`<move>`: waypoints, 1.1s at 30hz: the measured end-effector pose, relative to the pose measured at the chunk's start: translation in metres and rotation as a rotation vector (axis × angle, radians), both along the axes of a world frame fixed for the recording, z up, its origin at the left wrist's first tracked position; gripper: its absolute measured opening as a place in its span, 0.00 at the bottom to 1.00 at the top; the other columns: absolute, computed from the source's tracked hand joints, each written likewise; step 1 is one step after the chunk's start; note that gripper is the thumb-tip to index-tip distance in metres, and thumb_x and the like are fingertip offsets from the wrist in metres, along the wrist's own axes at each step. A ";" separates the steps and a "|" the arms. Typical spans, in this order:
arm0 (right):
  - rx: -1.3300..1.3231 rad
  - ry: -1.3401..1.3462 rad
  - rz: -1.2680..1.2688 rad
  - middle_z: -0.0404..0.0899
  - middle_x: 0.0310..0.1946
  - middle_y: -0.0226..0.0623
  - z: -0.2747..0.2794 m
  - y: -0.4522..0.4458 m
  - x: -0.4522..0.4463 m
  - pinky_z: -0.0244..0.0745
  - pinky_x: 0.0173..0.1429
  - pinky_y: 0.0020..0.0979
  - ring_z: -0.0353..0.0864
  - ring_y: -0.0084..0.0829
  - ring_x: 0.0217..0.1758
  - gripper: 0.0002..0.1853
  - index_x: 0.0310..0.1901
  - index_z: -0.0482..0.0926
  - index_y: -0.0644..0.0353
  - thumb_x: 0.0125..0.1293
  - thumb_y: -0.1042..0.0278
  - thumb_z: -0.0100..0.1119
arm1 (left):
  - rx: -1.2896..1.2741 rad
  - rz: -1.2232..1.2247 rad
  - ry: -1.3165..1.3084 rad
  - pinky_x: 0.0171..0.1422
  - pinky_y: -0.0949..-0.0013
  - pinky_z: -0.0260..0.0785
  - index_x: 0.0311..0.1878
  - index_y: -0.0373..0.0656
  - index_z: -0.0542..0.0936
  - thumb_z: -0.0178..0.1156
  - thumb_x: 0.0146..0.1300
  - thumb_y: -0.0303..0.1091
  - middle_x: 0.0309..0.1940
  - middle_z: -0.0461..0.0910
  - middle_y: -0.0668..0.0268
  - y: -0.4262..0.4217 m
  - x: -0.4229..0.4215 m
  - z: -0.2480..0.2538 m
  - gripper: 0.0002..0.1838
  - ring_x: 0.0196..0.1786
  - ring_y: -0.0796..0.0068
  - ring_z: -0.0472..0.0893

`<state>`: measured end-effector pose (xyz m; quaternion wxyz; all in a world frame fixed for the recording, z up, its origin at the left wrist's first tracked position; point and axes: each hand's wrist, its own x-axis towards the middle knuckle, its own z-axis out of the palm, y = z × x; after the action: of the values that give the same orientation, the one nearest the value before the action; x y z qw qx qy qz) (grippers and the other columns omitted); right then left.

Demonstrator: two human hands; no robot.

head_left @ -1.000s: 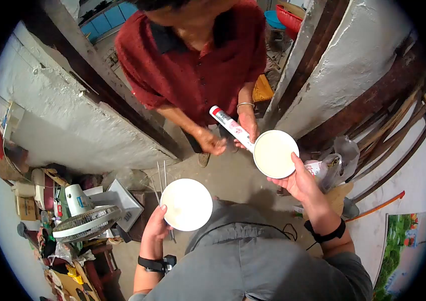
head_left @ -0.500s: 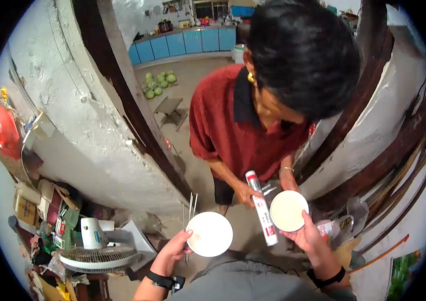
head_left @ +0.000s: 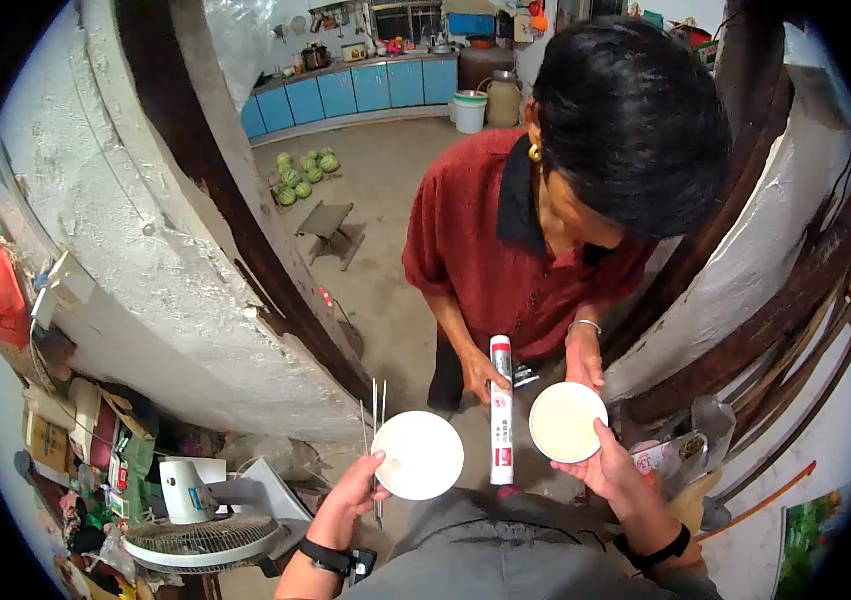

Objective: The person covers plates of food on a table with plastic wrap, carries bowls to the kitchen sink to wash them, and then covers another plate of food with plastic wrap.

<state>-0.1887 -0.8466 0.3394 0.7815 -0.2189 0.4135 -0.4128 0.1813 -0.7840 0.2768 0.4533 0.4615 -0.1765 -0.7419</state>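
Note:
My left hand (head_left: 355,487) grips the rim of a white bowl (head_left: 419,455), thumb on its edge. Thin metal sticks (head_left: 379,410) stand up beside that bowl, their lower part behind my fingers. A second bowl (head_left: 567,422), with a cream-coloured inside, is in my right hand (head_left: 605,467), the thumb over its rim. Between the two bowls, a person in a red shirt (head_left: 475,215) holds a white and red tube (head_left: 501,415) upright in one hand. The person's other hand (head_left: 585,358) is just above the cream-coloured bowl.
Walls (head_left: 145,260) with dark posts flank the doorway. A fan (head_left: 200,535) and clutter are at lower left. Wooden poles (head_left: 795,390) and a plastic bag (head_left: 710,430) lie right. Beyond are a stool (head_left: 325,220), watermelons (head_left: 289,178) and blue cabinets (head_left: 370,88).
The view has tilted up, showing more of the room behind. The tube has swung from slanting beside the right bowl to upright between the bowls. Both bowls stay in my hands.

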 end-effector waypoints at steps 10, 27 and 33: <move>0.007 -0.015 0.137 0.67 0.56 0.45 0.011 -0.044 -0.004 0.72 0.54 0.44 0.72 0.40 0.54 0.29 0.62 0.55 0.62 0.68 0.48 0.38 | -0.025 0.199 -0.020 0.15 0.82 0.49 0.48 0.40 0.71 0.51 0.60 0.52 0.28 0.76 0.68 -0.025 -0.021 0.015 0.24 0.17 0.85 0.65; 0.118 0.032 0.472 0.67 0.55 0.47 -0.001 -0.150 0.039 0.75 0.52 0.45 0.73 0.42 0.54 0.28 0.62 0.55 0.62 0.69 0.51 0.39 | 0.009 0.457 -0.038 0.16 0.82 0.48 0.48 0.40 0.71 0.52 0.60 0.54 0.26 0.74 0.70 -0.049 -0.028 0.009 0.25 0.16 0.86 0.62; 0.070 0.018 0.486 0.69 0.55 0.46 -0.007 -0.184 0.068 0.75 0.51 0.43 0.74 0.44 0.53 0.28 0.63 0.55 0.60 0.70 0.49 0.35 | -0.028 0.349 -0.007 0.16 0.82 0.48 0.47 0.40 0.72 0.51 0.61 0.54 0.25 0.74 0.70 -0.086 0.007 0.000 0.25 0.16 0.85 0.62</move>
<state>-0.1203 -1.0309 0.3320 0.8612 -0.2884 0.3697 -0.1963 0.1882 -0.8703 0.2771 0.5808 0.4814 -0.1055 -0.6480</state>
